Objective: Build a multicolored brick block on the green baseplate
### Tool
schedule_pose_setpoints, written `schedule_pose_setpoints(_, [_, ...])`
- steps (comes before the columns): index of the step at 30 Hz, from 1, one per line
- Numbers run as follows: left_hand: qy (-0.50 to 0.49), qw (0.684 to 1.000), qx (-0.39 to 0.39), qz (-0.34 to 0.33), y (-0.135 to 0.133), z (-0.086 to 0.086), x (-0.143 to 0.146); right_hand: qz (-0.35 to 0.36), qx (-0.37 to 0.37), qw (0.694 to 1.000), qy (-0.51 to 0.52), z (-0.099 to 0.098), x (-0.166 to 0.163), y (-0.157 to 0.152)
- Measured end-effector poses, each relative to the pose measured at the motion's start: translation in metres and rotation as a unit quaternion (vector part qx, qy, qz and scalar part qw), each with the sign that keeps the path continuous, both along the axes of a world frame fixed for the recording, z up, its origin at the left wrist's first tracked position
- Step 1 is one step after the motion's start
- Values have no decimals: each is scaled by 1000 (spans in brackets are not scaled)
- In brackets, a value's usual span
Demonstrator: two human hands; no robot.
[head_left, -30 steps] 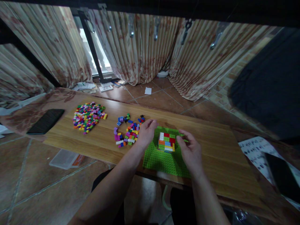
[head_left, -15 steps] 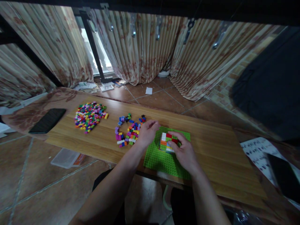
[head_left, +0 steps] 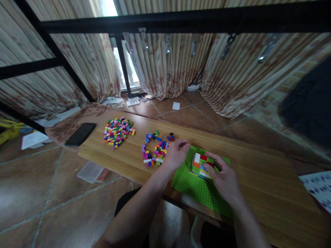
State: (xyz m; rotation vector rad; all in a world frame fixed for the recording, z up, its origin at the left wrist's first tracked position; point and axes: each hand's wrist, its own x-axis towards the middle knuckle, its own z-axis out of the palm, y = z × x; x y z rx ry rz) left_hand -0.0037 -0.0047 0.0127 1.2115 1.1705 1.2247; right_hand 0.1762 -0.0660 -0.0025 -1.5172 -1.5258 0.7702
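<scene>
A low multicoloured block of toy bricks (head_left: pixel 198 166) sits on the green studded baseplate (head_left: pixel 192 191). My right hand (head_left: pixel 224 174) is closed around the block's right side, thumb on the near top and fingers along the far side. Over the baseplate's far left corner hovers my left hand (head_left: pixel 177 155), its fingers curled and pressed together. Whatever it may pinch is too small to make out. Just left of that hand lies a loose group of bricks (head_left: pixel 157 151), partly hidden by it.
A larger pile of mixed bricks (head_left: pixel 117 132) lies farther left on the wooden board (head_left: pixel 124 156). Beyond it is a black flat case (head_left: pixel 80 134). A clear plastic box (head_left: pixel 90 171) stands on the floor, and a printed sheet (head_left: pixel 318 187) lies at the right.
The view has turned, so the whole scene sits farther right and slightly lower. Both hands keep nearly the same places over the baseplate, the right one still on the brick block.
</scene>
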Motion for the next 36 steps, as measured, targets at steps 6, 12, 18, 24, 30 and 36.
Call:
schedule_pose_setpoints(6, [153,984,39,80,15,9,-48,-21,-8,1000,-9,2,2,-1])
schedule_pose_setpoints(12, [377,897,-67,220,32,21,-125,-41,-26,998,-36,4,0,-2])
schedule_pose_setpoints(18, [500,846,-96,157,40,13,-156,-46,-14,998,-50,4,-1,1])
schedule_pose_setpoints(24, [530,838,-76,107,44,7,-149,-41,-6,998,-41,3,-3,3])
schedule_pose_setpoints(30, [544,828,-97,92,43,12,-141,-43,5,998,-40,2,-3,2])
schedule_pose_setpoints(36, [544,824,-113,111,42,13,-137,-44,10,998,-41,5,-4,1])
